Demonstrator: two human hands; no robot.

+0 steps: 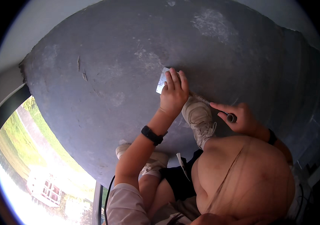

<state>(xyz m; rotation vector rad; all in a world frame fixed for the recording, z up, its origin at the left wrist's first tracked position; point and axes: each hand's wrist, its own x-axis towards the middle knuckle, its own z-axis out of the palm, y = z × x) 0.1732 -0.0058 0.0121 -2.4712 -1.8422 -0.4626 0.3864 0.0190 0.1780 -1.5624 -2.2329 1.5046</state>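
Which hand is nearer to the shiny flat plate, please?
Left. The left hand has its fingers on the plate; the right hand is apart from it, lower right in the picture.

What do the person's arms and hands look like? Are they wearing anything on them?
The left hand and right hand wear no gloves. There's a chunky black band on the left wrist and a dark band on the right. The left arm has a short, pale sleeve, with a thin black cable beside it.
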